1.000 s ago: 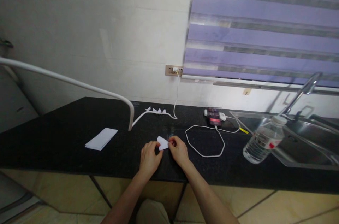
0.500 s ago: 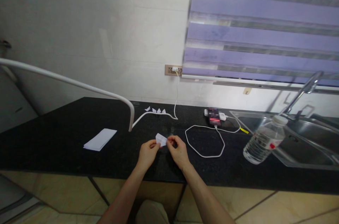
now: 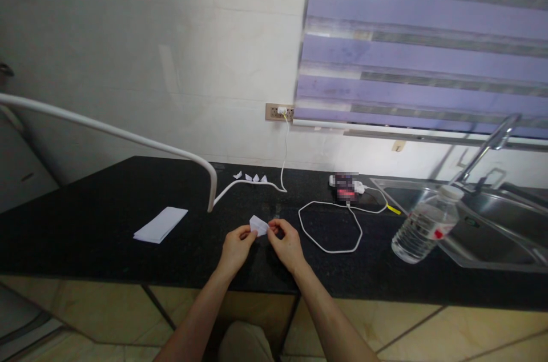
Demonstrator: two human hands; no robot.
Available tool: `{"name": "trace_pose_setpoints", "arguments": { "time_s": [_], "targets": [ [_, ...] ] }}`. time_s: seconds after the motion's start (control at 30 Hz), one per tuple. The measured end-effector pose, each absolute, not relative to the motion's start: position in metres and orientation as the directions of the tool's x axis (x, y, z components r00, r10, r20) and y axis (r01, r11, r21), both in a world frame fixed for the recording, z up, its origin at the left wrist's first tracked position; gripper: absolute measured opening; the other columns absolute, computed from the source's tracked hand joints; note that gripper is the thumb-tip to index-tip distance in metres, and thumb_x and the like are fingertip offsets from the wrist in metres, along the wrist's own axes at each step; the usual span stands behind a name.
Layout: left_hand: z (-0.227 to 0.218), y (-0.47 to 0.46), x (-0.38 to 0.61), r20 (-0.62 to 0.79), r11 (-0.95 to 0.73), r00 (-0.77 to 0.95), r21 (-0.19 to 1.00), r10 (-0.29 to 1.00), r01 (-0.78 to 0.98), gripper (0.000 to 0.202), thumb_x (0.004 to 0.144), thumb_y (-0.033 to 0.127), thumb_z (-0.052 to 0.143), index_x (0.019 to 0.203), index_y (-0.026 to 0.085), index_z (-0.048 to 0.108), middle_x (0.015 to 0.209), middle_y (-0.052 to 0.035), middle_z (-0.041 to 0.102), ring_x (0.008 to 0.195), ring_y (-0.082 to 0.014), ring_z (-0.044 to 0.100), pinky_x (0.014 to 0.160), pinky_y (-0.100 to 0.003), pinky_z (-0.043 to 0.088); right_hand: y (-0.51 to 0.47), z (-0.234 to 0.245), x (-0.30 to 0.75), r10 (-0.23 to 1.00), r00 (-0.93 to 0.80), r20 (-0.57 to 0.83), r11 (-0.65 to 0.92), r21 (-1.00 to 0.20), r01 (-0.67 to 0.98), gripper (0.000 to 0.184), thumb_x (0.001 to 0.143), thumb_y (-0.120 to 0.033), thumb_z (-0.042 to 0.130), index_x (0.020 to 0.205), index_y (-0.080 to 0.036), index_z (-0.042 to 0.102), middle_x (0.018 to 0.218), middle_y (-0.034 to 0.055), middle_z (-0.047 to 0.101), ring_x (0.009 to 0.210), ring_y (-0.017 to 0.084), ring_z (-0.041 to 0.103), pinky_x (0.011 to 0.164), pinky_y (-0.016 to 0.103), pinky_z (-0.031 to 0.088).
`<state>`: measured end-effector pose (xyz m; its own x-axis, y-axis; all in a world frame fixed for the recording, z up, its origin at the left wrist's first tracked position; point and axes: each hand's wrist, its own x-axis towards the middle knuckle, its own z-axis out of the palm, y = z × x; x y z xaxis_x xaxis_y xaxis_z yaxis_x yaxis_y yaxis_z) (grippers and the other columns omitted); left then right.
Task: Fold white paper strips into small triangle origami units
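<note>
A small white folded paper (image 3: pixel 258 225) is held up between my two hands, above the dark countertop (image 3: pixel 192 253). My left hand (image 3: pixel 236 246) pinches its left edge between thumb and fingers. At its right corner, my right hand (image 3: pixel 286 242) grips it with thumb and curled fingers. Farther back stand several small folded paper pieces (image 3: pixel 256 178) in a row, close to the wall. To the left of my hands lies a stack of white paper strips (image 3: pixel 161 225).
A white bent tube (image 3: pixel 171 148) reaches in from the left. Right of my hands are a looped white cable (image 3: pixel 329 251), a blurred device (image 3: pixel 345 186), a water bottle (image 3: pixel 426 228) and a steel sink (image 3: pixel 505 225). A plug sits in the wall socket (image 3: pixel 274 112).
The folded paper stays between both hands, with at most a slight shift of the fingers. The whole view has moved a little; nothing else differs visibly.
</note>
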<state>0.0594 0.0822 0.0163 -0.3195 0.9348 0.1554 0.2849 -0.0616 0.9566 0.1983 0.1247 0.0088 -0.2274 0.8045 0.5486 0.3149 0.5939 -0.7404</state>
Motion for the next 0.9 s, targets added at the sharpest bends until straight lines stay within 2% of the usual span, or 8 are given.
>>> {"name": "trace_pose_setpoints", "arguments": {
  "time_s": [0.17,0.5,0.63,0.9],
  "targets": [
    [0.0173,0.0817,0.0602,0.162,-0.057,-0.323,0.949,0.933,0.311,0.024,0.068,0.033,0.052,0.078,0.015,0.063,0.081,-0.0048,0.068,0.079,-0.0181,0.062,0.073,-0.026,0.045,0.1241,0.0122,0.1994,0.759,-0.264,0.595,0.651,-0.69,0.315,0.018,0.073,-0.012,0.044,0.081,-0.019,0.059,0.074,0.0017,0.056,0.07,0.013,0.052,0.069,0.025,0.042],
    [0.0191,0.0809,0.061,0.145,-0.033,-0.332,0.947,0.932,0.32,0.024,0.067,0.032,0.051,0.079,0.015,0.064,0.081,-0.005,0.068,0.077,-0.0182,0.062,0.071,-0.026,0.045,0.1238,0.0103,0.1984,0.777,-0.246,0.579,0.629,-0.711,0.315,0.015,0.072,-0.015,0.048,0.083,-0.018,0.058,0.074,0.0011,0.057,0.068,0.013,0.053,0.068,0.025,0.043],
    [0.0173,0.0821,0.0612,0.173,-0.06,-0.315,0.94,0.933,0.336,0.024,0.068,0.033,0.051,0.079,0.015,0.063,0.081,-0.0049,0.068,0.078,-0.0181,0.062,0.072,-0.026,0.044,0.1232,0.0114,0.1989,0.748,-0.271,0.605,0.663,-0.682,0.308,0.014,0.073,-0.014,0.047,0.08,-0.018,0.059,0.073,0.0015,0.057,0.07,0.013,0.052,0.069,0.025,0.042],
    [0.0218,0.0803,0.0623,0.204,-0.041,-0.32,0.892,0.925,0.45,0.024,0.068,0.033,0.05,0.077,0.016,0.065,0.079,-0.0037,0.067,0.075,-0.0188,0.06,0.072,-0.027,0.042,0.1204,0.0157,0.1985,0.728,-0.289,0.621,0.686,-0.66,0.306,0.017,0.071,-0.01,0.048,0.081,-0.019,0.058,0.077,0.0024,0.057,0.074,0.014,0.051,0.071,0.027,0.041]
  ]
}}
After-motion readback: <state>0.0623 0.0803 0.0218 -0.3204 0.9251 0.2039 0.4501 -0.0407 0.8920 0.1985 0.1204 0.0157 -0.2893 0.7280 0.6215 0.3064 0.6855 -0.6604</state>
